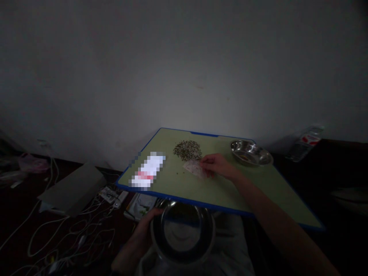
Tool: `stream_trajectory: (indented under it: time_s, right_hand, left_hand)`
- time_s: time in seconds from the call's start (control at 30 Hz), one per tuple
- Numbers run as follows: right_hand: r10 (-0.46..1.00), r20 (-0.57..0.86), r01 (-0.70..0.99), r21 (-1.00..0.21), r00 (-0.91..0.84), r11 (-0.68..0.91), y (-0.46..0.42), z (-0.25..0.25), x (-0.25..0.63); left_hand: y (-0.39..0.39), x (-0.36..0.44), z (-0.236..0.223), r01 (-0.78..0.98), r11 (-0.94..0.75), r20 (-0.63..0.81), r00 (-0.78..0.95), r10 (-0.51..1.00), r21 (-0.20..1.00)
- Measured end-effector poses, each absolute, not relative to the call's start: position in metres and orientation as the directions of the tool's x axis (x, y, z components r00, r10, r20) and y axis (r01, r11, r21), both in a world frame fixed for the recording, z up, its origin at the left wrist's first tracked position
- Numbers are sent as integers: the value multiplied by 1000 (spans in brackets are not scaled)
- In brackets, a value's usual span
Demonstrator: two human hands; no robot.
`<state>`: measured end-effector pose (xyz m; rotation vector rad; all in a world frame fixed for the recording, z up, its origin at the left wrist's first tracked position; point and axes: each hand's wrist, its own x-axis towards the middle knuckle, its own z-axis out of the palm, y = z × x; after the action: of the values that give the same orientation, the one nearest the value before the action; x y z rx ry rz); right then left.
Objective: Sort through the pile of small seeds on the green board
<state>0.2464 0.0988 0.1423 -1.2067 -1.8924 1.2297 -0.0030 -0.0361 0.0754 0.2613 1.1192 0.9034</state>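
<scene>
Dim, grainy view with deep shadows along the bottom, faint metallic glints and darkened corners.

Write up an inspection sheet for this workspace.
surface: pale green board, blue-edged
job's things: pile of small speckled grains, a few strays nearby; thin pale film; steel dish at right
clutter: bright pixelated item on the board's left, unreadable
hands: right hand pinches the film; left hand grips a steel bowl below the board's near edge
cables: white cables tangled at left
surroundings: plain wall behind; dim light
</scene>
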Motion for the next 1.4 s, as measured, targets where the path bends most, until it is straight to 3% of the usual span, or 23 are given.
stream_trajectory:
  time_s: [0.27,0.6,0.83,1.17,1.4]
  right_hand:
    - [942,80,522,-815,-326,250,106,134,224]
    - [910,144,588,-722,-389,366,110,126,218]
    - [869,-36,519,-814,-494,261,92,133,212]
    - [748,-157,444,-873,-645,200,76,136,211]
    - [724,-210,416,-902,-657,116,73,139,212]
  left_hand:
    - [-28,-15,74,-562,580,-623,141,769,589]
    - [-28,-20,79,-535,569,-603,131,787,625]
    - [-29,-22,81,-560,519,-544,141,827,645]
    - [-27,-26,78,-550,536,-552,155,819,641]
    - [-26,-26,76,-590,510,-549,132,825,625]
